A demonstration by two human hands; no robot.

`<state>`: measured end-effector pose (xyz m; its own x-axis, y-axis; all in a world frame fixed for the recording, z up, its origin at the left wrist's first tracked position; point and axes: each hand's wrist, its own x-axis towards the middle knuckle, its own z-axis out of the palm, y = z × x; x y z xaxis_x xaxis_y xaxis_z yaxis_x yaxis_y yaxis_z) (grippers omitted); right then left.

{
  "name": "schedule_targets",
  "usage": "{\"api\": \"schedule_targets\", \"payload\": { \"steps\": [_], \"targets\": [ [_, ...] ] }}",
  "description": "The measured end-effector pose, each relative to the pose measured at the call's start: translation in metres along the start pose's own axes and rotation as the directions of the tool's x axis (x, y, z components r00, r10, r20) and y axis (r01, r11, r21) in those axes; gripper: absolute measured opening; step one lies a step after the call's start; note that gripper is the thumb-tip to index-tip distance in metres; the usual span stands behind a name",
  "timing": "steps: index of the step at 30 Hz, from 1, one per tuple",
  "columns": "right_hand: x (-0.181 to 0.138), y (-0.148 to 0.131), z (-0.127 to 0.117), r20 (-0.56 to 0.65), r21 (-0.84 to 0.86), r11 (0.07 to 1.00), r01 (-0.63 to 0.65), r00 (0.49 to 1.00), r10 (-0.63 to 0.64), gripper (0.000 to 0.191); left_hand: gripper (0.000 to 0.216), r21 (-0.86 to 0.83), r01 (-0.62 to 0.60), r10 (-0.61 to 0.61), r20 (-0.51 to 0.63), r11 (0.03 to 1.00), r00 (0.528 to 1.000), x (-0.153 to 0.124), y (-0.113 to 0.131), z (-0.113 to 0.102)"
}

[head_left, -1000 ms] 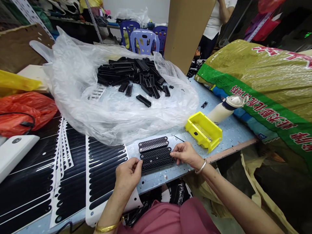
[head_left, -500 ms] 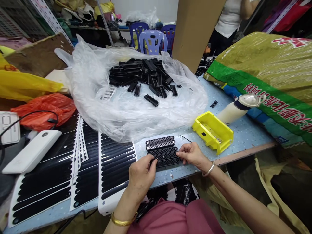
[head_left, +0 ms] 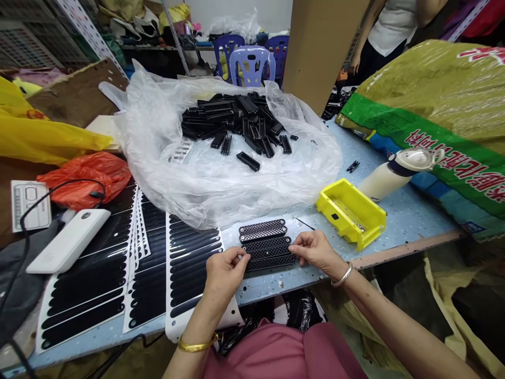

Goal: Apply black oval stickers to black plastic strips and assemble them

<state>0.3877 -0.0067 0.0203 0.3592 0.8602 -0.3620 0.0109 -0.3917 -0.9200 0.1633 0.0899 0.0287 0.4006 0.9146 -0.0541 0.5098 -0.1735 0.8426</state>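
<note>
My left hand (head_left: 224,271) and my right hand (head_left: 315,253) are at opposite ends of a black diamond-patterned strip piece (head_left: 269,252) near the table's front edge. Thumb and fingers of each hand are pinched at its ends, and the fingertips hide the contact. A small bright dot shows mid-piece. Just behind it lies a similar black strip piece (head_left: 263,230) with rounded ends and small silver dots at the ends. A thin dark rod (head_left: 305,224) rests behind my right hand. Right of it stands a yellow bin (head_left: 329,208) with small metal bits inside.
A clear plastic bag (head_left: 221,197) holds a heap of black folded parts (head_left: 221,116). White sheets with black strips (head_left: 193,263) lie at left, beside a white power bank (head_left: 71,239). A bottle (head_left: 381,181) and a big printed sack (head_left: 426,100) are at right; a person (head_left: 394,26) stands behind.
My left thumb and fingers have shifted slightly left, to the piece's end; before, they were over its upper left part. My right hand stays at the right end. The camera view has shifted slightly.
</note>
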Motion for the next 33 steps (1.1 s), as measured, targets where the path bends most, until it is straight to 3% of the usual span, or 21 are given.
{"api": "schedule_targets", "payload": {
  "steps": [4,7,13,16,23,28,30,33],
  "targets": [
    [0.000,0.002,-0.001,0.003,0.000,1.000,0.007,1.000,-0.007,0.035,0.029,-0.095,0.043,-0.046,-0.035,0.995,0.998,0.001,-0.002,-0.007],
    [0.000,0.003,-0.001,0.003,0.006,1.000,0.008,1.000,-0.008,0.035,0.032,0.001,0.069,-0.068,-0.068,0.998,0.995,0.001,-0.004,-0.008],
    [-0.001,0.000,-0.001,0.010,0.009,1.000,0.001,1.000,-0.001,0.035,0.031,0.146,0.025,-0.026,0.007,0.989,1.000,0.002,-0.007,-0.002],
    [-0.001,-0.001,-0.001,0.012,0.001,1.000,0.000,1.000,0.000,0.035,0.030,0.074,0.058,-0.061,0.048,0.996,0.997,0.004,-0.009,-0.001],
    [0.001,0.000,-0.001,0.018,0.008,1.000,-0.005,1.000,0.005,0.036,0.030,-0.104,0.264,-0.245,0.170,0.959,0.955,0.008,-0.007,0.000],
    [-0.003,0.001,-0.005,-0.005,-0.056,0.998,0.002,1.000,-0.003,0.036,0.031,-0.033,0.173,-0.167,0.136,0.984,0.977,0.003,-0.005,-0.005],
    [-0.006,0.002,-0.008,-0.063,-0.111,0.993,0.046,0.997,-0.053,0.034,0.032,0.018,0.113,-0.114,0.094,0.993,0.989,-0.002,-0.005,-0.008],
    [-0.012,-0.003,-0.007,-0.162,-0.321,0.917,0.235,0.941,-0.298,0.021,0.030,0.092,0.035,-0.041,0.057,0.995,0.998,-0.012,-0.006,-0.012]
  ]
}}
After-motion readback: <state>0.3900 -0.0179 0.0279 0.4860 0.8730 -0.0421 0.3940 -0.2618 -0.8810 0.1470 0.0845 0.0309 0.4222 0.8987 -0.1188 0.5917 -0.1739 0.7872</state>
